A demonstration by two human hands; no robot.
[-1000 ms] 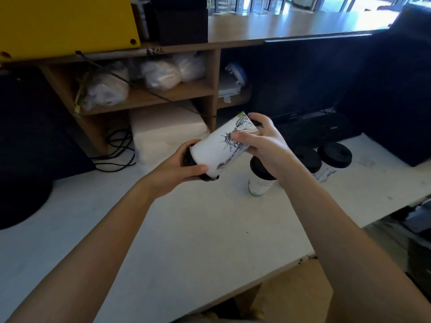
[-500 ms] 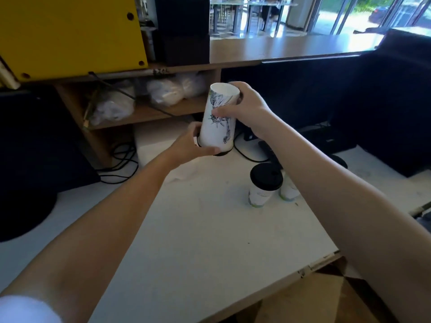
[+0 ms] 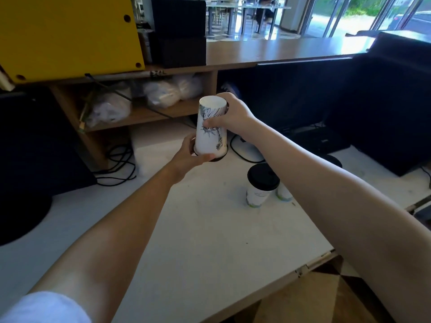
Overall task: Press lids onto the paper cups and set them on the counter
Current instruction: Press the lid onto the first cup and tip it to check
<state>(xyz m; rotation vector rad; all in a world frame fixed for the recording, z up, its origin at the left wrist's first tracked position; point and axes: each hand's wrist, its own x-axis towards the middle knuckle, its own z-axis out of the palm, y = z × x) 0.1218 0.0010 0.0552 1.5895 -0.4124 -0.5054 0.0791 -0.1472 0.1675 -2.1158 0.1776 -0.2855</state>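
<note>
A yellow panel (image 3: pixel 65 36) hangs at far left above a wooden shelf (image 3: pixel 149 114) stuffed with plastic bags (image 3: pixel 163 94), with black cables (image 3: pixel 116 164) trailing below. Just right of these, a person's left hand (image 3: pixel 190 157) cups the black lid (image 3: pixel 217 159) at the lower end of a paper cup (image 3: pixel 211 136), thumb curled along the lid's rim. The paper cup, printed with a line drawing, is held inverted, base up, in the air over the white counter (image 3: pixel 198 241). The right hand (image 3: pixel 233 115) grips the cup's upper end, thumb pressed on its side and fingers wrapped behind. Farther right, a lidded cup (image 3: pixel 260 187) stands upright on the counter, with a second cup (image 3: pixel 283 194) just behind it, mostly hidden by the right forearm.
</note>
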